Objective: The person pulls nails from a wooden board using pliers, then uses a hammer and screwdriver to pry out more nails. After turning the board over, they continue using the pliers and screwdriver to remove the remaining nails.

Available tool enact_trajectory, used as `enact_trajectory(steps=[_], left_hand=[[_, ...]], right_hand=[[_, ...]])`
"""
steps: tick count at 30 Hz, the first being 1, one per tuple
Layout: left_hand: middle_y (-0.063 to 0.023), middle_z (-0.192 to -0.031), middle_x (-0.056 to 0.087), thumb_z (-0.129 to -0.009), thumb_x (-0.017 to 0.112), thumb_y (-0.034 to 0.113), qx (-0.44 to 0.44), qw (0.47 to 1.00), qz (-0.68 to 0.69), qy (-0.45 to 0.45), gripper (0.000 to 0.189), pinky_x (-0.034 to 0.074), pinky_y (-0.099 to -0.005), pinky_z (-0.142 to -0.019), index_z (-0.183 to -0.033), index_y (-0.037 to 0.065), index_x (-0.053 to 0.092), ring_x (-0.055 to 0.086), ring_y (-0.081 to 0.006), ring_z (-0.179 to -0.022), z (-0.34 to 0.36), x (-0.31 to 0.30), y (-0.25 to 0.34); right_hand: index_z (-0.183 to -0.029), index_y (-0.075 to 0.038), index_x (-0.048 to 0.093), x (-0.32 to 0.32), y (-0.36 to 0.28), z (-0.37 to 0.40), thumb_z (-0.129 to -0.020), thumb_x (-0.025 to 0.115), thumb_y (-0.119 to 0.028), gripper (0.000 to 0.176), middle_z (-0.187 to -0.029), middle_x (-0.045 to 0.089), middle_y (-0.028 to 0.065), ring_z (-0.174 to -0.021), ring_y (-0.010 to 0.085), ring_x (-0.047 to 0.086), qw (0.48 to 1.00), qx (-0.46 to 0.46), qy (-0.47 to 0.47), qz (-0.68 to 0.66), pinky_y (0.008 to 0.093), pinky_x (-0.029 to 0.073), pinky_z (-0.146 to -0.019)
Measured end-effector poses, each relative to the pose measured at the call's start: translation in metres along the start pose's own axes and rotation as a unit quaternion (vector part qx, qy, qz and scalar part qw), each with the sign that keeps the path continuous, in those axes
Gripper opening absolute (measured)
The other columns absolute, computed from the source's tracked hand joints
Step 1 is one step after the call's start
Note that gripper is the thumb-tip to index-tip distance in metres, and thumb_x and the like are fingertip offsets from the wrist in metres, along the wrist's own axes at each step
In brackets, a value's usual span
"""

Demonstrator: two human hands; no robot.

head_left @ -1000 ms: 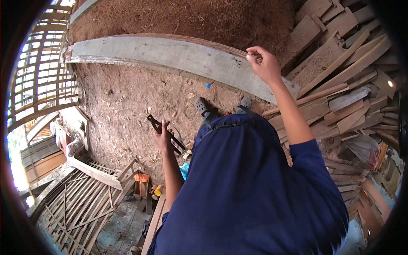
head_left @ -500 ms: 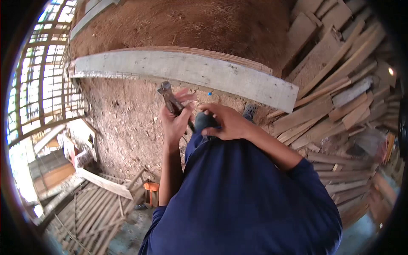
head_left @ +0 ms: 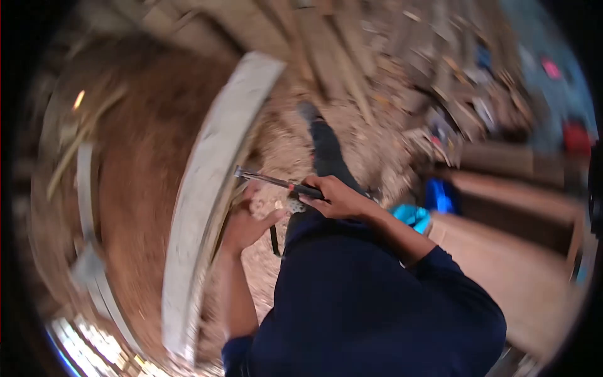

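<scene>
One tool, two hands, one pale board.
The right hand grips the black handle of one tool, which has a slim metal shaft and a reddish band; its metal end points toward the board, long, flat and whitish. The left hand, held wide, sits just below the shaft, fingers blurred.

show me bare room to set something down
Looks bare: the brown ground between the pale beam and the pale strip, the beam's upper face, and the wooden panel beside the turquoise item. Crowded: the wood scraps at upper right, and around the left hand and tool.
</scene>
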State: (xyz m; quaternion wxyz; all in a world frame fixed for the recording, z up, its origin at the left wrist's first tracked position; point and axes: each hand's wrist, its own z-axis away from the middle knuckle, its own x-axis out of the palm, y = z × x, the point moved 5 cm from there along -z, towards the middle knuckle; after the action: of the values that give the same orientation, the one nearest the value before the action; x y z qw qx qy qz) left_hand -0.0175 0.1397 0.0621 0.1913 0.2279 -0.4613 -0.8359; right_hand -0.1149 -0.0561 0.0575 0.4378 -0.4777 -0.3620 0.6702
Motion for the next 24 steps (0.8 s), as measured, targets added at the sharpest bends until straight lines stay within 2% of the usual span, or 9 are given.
enact_trajectory(steps=[3,5,8,10,14,20,21,22,24], left_hand=[[-0.0242,-0.161,0.033,-0.08,0.084,0.044,0.063,0.917,-0.35,0.18,0.108,0.023,-0.0448,-0.124,-0.16,0.005,0.023,0.027,-0.0379,-0.151,-0.014,-0.021,-0.06],[-0.0254,-0.167,0.014,-0.081,0.076,0.061,-0.058,0.885,-0.407,0.218,0.116,0.012,-0.0525,-0.125,-0.162,0.006,0.015,0.01,-0.0405,-0.155,-0.008,-0.036,-0.075],[-0.0241,-0.169,-0.001,-0.083,0.066,0.071,0.0,0.875,-0.405,0.264,0.12,0.006,-0.0565,-0.125,-0.163,0.004,0.006,0.0,-0.0392,-0.156,-0.008,-0.058,-0.139],[-0.0232,-0.169,-0.002,-0.084,0.066,0.071,0.018,0.862,-0.427,0.271,0.119,0.006,-0.0567,-0.125,-0.162,0.003,0.006,0.001,-0.0388,-0.157,-0.007,-0.055,-0.142],[-0.0212,-0.169,-0.002,-0.085,0.062,0.072,-0.019,0.857,-0.419,0.3,0.119,0.005,-0.056,-0.125,-0.162,0.002,0.005,0.0,-0.037,-0.157,-0.006,-0.044,-0.128],[-0.021,-0.168,0.012,-0.089,0.055,0.074,0.025,0.804,-0.437,0.402,0.11,0.012,-0.0569,-0.124,-0.162,0.004,0.013,0.012,-0.0397,-0.155,-0.021,-0.047,-0.145],[-0.021,-0.167,0.019,-0.092,0.055,0.071,0.023,0.786,-0.435,0.438,0.103,0.017,-0.0576,-0.123,-0.161,0.004,0.018,0.019,-0.0407,-0.153,-0.018,-0.041,-0.13],[-0.021,-0.167,0.019,-0.092,0.055,0.071,0.029,0.787,-0.434,0.437,0.103,0.017,-0.0576,-0.123,-0.161,0.004,0.018,0.019,-0.0407,-0.153,-0.02,-0.036,-0.119],[-0.0206,-0.166,0.022,-0.094,0.056,0.067,0.18,0.733,-0.452,0.475,0.099,0.019,-0.0581,-0.122,-0.161,0.004,0.02,0.022,-0.0414,-0.152,-0.019,-0.02,-0.087]], right_hand=[[-0.105,0.001,0.061,-0.018,0.053,0.066,-0.092,0.068,-0.016,0.023,-0.083,0.064,0.023,-0.075,0.0393,0.061,0.984,0.039,0.171,-0.033,0.0455,0.047,-0.069],[-0.106,0.0,0.062,-0.019,0.084,0.107,-0.093,0.068,-0.02,0.025,-0.081,0.065,0.0212,-0.078,0.0348,0.065,0.952,0.084,0.289,-0.059,0.0425,0.049,-0.071],[-0.106,-0.001,0.064,-0.015,0.125,0.163,-0.095,0.065,-0.027,0.029,-0.083,0.066,0.0206,-0.083,0.0317,0.068,0.884,0.249,0.39,-0.057,0.0399,0.05,-0.073],[-0.097,-0.002,0.064,-0.004,0.153,0.204,-0.099,0.06,-0.036,0.035,-0.067,0.06,0.0077,-0.064,0.02,0.062,0.826,0.293,0.482,-0.022,0.0368,0.047,-0.06],[-0.099,0.003,0.071,0.058,0.272,0.287,-0.095,0.056,-0.05,0.055,-0.082,0.071,0.0214,-0.085,0.0353,0.071,0.735,0.453,0.465,-0.198,0.0435,0.053,-0.075],[-0.088,0.01,0.071,0.222,0.357,0.404,-0.088,0.059,-0.035,0.047,-0.08,0.072,0.0233,-0.064,0.0312,0.069,0.576,0.592,0.479,-0.296,0.0453,0.051,-0.055],[-0.096,0.008,0.071,0.295,0.465,0.431,-0.093,0.056,-0.035,0.046,-0.08,0.071,0.0218,-0.062,0.0295,0.067,0.713,0.587,0.269,-0.272,0.0451,0.051,-0.055],[-0.104,0.008,0.069,0.326,0.444,0.442,-0.1,0.046,-0.046,0.058,-0.076,0.068,0.0197,-0.065,0.0299,0.066,0.592,0.613,0.354,-0.387,0.0469,0.051,-0.055],[-0.104,0.008,0.068,0.346,0.414,0.445,-0.1,0.045,-0.048,0.06,-0.075,0.068,0.0195,-0.065,0.0301,0.065,0.546,0.614,0.385,-0.42,0.0472,0.05,-0.055]])
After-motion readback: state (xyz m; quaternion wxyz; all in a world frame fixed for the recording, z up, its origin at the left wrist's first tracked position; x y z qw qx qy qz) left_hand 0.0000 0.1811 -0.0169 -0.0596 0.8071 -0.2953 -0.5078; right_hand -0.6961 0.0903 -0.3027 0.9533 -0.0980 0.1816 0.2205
